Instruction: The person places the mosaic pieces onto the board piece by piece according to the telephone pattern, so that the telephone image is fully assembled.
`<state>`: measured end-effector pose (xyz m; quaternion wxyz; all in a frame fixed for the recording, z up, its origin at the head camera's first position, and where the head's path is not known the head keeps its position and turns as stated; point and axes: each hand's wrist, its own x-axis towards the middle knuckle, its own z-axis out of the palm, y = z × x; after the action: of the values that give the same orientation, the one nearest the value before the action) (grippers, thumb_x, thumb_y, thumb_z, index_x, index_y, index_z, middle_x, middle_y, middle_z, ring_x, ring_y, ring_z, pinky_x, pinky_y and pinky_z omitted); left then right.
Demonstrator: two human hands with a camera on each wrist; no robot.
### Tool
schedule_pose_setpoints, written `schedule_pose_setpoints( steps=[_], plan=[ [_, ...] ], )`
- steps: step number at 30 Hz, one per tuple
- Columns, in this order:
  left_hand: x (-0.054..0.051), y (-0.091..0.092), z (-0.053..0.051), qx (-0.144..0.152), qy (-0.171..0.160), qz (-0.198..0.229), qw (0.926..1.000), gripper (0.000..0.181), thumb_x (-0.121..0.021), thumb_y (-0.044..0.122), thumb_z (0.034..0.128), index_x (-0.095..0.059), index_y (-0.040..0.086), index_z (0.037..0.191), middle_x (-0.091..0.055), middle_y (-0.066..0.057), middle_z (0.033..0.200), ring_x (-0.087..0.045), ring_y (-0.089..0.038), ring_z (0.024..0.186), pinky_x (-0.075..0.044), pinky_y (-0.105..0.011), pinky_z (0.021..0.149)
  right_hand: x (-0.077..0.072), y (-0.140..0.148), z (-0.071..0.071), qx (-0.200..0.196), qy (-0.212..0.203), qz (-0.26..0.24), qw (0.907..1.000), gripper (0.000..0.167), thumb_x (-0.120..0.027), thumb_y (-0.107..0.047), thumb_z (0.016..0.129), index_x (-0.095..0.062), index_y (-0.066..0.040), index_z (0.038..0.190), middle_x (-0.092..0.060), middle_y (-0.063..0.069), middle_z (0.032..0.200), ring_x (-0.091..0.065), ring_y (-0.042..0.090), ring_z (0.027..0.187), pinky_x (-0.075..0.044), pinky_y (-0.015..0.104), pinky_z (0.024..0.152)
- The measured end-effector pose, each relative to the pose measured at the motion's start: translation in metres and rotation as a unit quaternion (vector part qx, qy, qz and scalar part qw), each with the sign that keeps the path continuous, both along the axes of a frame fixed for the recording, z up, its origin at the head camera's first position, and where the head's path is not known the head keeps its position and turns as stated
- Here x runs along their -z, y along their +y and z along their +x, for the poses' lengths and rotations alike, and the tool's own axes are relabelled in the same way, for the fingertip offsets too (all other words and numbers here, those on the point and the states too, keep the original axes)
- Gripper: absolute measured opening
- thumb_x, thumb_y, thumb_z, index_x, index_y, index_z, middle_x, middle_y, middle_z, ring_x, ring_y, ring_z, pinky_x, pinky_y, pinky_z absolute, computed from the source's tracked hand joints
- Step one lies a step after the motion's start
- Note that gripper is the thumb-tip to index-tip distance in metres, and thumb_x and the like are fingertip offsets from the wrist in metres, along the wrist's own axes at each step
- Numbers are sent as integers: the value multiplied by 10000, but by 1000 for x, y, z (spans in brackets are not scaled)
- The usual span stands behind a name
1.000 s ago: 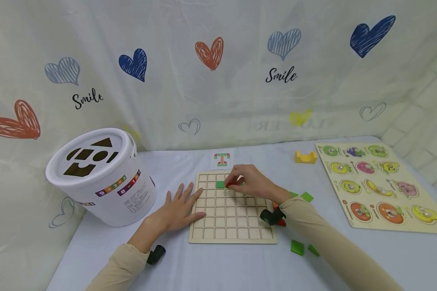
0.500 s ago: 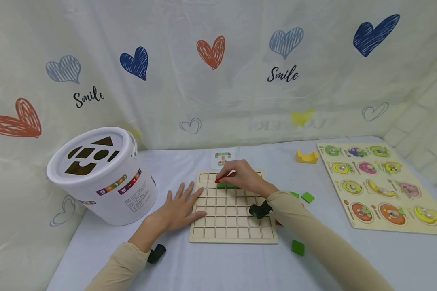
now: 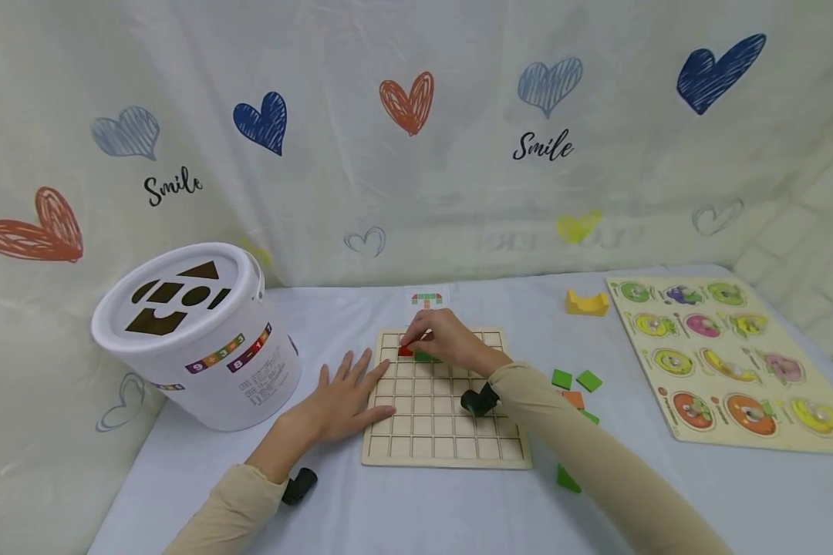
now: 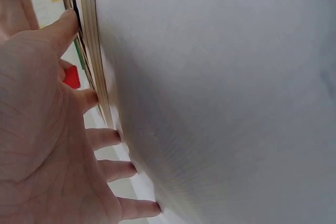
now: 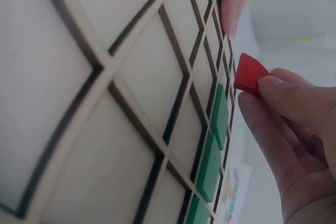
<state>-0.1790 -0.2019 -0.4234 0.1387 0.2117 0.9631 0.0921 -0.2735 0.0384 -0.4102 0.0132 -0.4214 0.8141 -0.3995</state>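
Note:
Between thumb and fingertips, my right hand (image 3: 446, 339) pinches a red piece (image 3: 406, 351) at the upper left of the wooden grid board (image 3: 444, 447). In the right wrist view the red piece (image 5: 249, 73) has a curved edge and is held just off the grid, beyond several green squares (image 5: 210, 167) lying in a row. My left hand (image 3: 333, 405) lies flat with fingers spread, its thumb and index fingertip on the board's left edge; the left wrist view shows the left hand (image 4: 52, 129) against that edge. Behind the board lies a pattern card (image 3: 440, 296), partly covered by my right hand.
A white bucket (image 3: 201, 385) with shaped holes in its lid stands at the left. Loose green pieces (image 3: 588, 381) and an orange piece (image 3: 573, 399) lie right of the board. Farther right are a yellow arch block (image 3: 587, 304) and a fruit puzzle board (image 3: 722, 362).
My right hand has moved left along the board's upper rows with the red piece, past the green squares. The left hand has stayed in place.

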Motion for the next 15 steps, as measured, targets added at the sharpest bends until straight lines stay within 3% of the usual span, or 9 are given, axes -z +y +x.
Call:
schedule_pose_setpoints(
  steps=[6,15],
  plan=[
    [-1,1,1,18,-19,-43,10000,819,-437,642,1059,-210,172,1689,-105,-217,1734,-48,-498,1578,-106,-789,1158,7,-2,-3,-28,170,208,9996,108,-776,52,903,-823,8,990,-728,89,968,-702,218,925,-591,238,813],
    [-3,3,2,-1,7,-52,10000,803,-446,617,1067,-219,160,1687,-116,-215,1733,-60,-496,1578,-118,-788,1158,5,-2,-2,-120,351,499,9981,125,-764,38,920,-826,-10,1018,-713,71,971,-692,219,932,-572,212,814]
  ],
)
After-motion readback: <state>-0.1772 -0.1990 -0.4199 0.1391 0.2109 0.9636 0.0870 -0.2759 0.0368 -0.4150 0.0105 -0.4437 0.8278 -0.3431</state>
